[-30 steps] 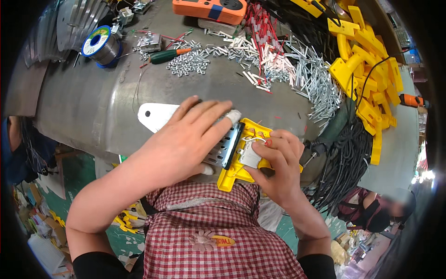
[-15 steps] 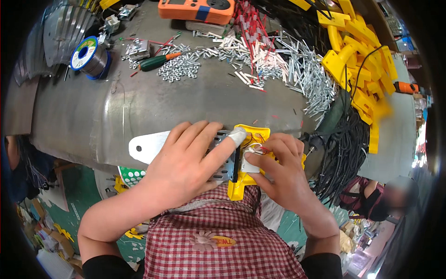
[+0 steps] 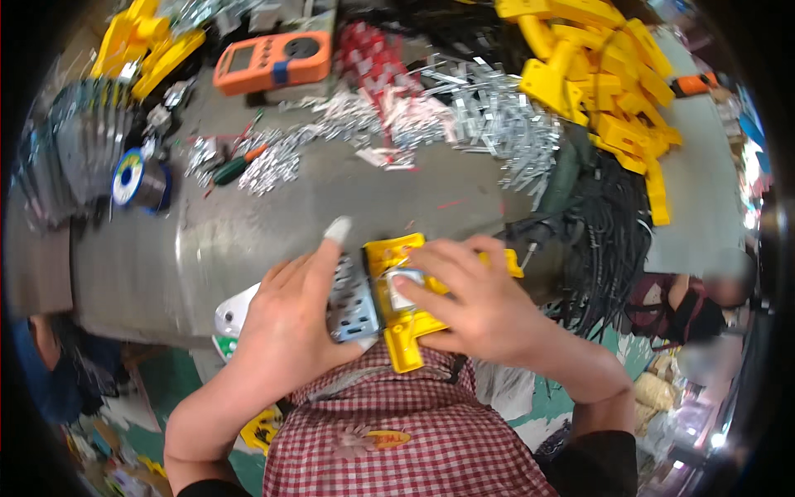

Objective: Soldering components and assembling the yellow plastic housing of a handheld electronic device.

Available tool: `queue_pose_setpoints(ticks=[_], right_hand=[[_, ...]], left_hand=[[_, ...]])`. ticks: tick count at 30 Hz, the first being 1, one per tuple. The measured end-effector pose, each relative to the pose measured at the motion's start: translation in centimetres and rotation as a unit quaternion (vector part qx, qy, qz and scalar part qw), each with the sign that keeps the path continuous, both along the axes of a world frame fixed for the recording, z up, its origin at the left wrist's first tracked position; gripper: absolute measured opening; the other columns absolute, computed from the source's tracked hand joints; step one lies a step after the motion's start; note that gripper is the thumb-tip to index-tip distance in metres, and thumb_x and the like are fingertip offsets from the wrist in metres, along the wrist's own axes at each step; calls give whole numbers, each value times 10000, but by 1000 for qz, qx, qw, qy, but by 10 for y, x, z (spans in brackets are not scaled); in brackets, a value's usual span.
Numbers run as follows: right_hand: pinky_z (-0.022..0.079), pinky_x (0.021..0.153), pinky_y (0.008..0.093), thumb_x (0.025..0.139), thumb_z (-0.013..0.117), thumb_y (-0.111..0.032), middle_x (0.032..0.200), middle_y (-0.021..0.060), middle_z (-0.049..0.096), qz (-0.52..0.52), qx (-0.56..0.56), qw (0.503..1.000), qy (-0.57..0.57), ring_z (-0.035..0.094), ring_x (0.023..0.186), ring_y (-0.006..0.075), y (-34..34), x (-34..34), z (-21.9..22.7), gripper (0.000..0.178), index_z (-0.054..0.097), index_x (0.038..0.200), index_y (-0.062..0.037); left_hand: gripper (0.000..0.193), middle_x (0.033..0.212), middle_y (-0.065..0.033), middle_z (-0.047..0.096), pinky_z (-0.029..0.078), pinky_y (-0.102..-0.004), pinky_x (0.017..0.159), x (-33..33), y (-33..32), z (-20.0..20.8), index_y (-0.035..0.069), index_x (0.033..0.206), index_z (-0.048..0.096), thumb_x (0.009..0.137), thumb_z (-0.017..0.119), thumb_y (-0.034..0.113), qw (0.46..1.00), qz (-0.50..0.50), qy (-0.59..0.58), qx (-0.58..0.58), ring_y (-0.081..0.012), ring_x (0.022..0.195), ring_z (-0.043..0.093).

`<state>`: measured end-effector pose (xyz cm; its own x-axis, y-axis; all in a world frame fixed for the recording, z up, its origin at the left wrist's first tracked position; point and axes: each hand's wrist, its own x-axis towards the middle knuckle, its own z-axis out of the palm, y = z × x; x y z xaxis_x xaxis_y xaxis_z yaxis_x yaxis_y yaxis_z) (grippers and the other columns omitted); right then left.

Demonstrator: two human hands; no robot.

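At the near edge of the bench [image 3: 273, 219], close against the worker's apron, I can see the yellow housing [image 3: 404, 352] lying with its open side up and its crosspiece running away from the body; its stem reaches off to the right under the right hand [image 3: 480, 311]. That hand is nearer to it, and looks clamped across the stem, thumb on the near side, fingers bent over the pale block [image 3: 401, 300] seated inside. To the left of the crosspiece, just beside it, sits the slotted metal plate [image 3: 354, 311]; whether the 2 touch, I can't tell from where I stand. The left hand [image 3: 290, 302] spreads over the plate's left part, its wrapped index finger pointing away from the body, thumb by the near edge; I can't tell how firmly it grips, or whether it grips at all.
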<state>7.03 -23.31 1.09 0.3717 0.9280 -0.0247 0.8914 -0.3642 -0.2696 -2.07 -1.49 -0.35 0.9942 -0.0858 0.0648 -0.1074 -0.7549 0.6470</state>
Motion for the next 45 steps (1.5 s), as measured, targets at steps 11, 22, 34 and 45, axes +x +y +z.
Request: queue_pose_setpoints(ticks=[11, 22, 34, 45], right_hand=[[315, 992, 484, 680, 728, -366, 1153, 163, 575, 31, 145, 986, 81, 474, 1161, 303, -6, 9, -14, 539, 591, 1034, 18], [519, 757, 376, 781, 679, -396, 946, 229, 624, -491, -223, 842, -10, 628, 913, 326, -57, 90, 14, 790, 334, 1338, 46], [508, 630, 288, 807, 591, -143, 844, 115, 597, -450, 589, 443, 505, 596, 710, 180, -104, 115, -15, 268, 556, 975, 62], [526, 613, 295, 901, 443, -379, 1036, 219, 566, -229, 624, 635, 394, 611, 740, 217, -68, 83, 16, 664, 253, 1409, 4]], left_hand=[[482, 1123, -197, 562, 439, -426, 856, 3, -34, -11, -28, 1224, 489, 758, 545, 81, 954, -124, -196, 190, -305, 1004, 578], [369, 1097, -195, 623, 459, -413, 836, 8, -21, 3, -42, 1073, 571, 727, 576, 87, 945, -197, -184, 188, -287, 986, 611], [513, 883, -145, 667, 508, -370, 718, 3, 1, 25, 15, 1091, 623, 631, 766, 189, 973, -212, 74, -57, -322, 774, 637], [469, 947, -46, 678, 476, -275, 761, 41, 26, -15, 23, 1103, 642, 708, 771, 242, 829, -34, 427, -361, -121, 848, 604]])
